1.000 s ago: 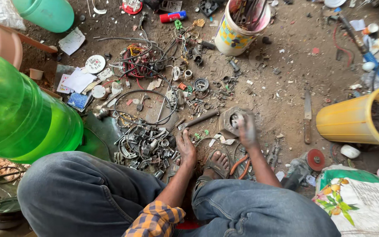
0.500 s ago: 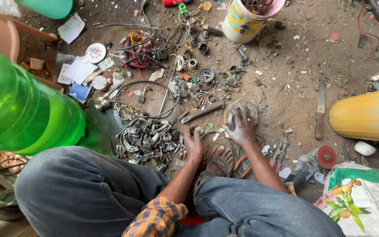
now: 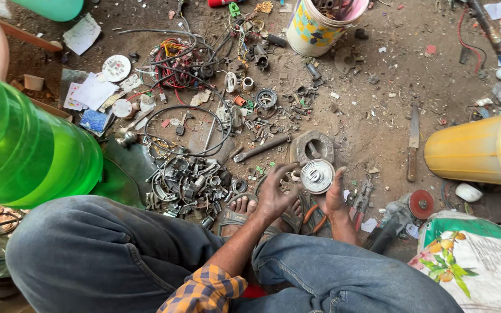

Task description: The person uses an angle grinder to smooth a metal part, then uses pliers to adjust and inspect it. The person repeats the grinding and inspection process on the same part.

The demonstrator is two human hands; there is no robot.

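Open room: bare dirt ground (image 3: 372, 93) in the upper-centre and right-centre of the frame, bounded at the right edge by a yellow plastic bucket lying on its side (image 3: 474, 152) and at the top by a patterned paint bucket of scrap (image 3: 320, 23). The left edge is taken by a large green translucent plastic jar (image 3: 24, 145). Centre-left is crowded: a heap of grey metal brackets and rings (image 3: 189, 182).

Object: round silver metal disc with concentric ridges and a raised hub (image 3: 317, 175), lower centre of the frame, above the sandalled feet. The left hand (image 3: 273, 194) touches its left rim, fingers spread wide. The right hand (image 3: 336, 197) holds its right edge, thumb up. Just right lie red-handled pliers (image 3: 359, 200) and an angle grinder with red disc (image 3: 401, 213).
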